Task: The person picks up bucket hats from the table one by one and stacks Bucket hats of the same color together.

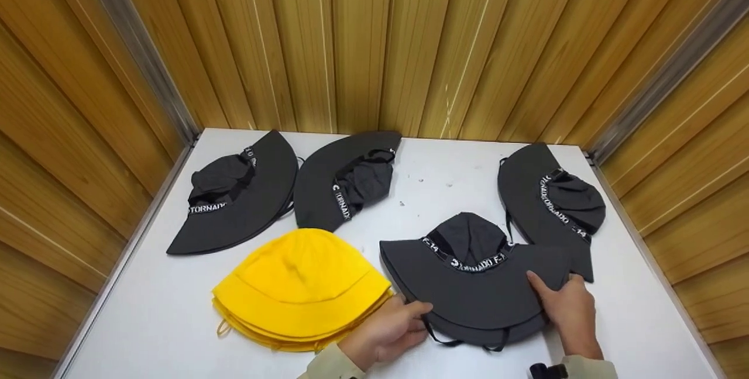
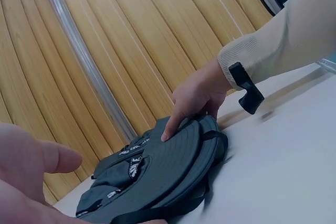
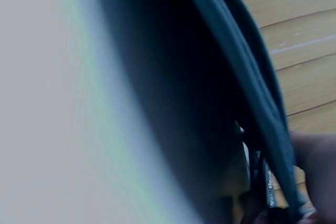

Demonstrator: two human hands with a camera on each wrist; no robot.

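A folded dark grey bucket hat [image 1: 468,291] with a lettered band lies at front right, with another dark brim showing beneath it. My right hand [image 1: 570,312] pinches its right edge, thumb on top and fingers under the brim. At the left edge, my left hand [image 1: 389,329] reaches the brim with thumb and fingers spread apart, as the left wrist view shows. Black chin straps hang from the front edge. Close by on the left sits a stack of yellow bucket hats [image 1: 301,285]. The right wrist view is mostly filled by the blurred dark brim [image 3: 236,51].
Two more folded dark hats lie at the back left, one at far left [image 1: 251,203] and one beside it [image 1: 327,180]. Another dark hat [image 1: 550,203] rests behind my right hand. Wood-look panels [image 1: 363,45] wall the white table [image 1: 146,309] on three sides.
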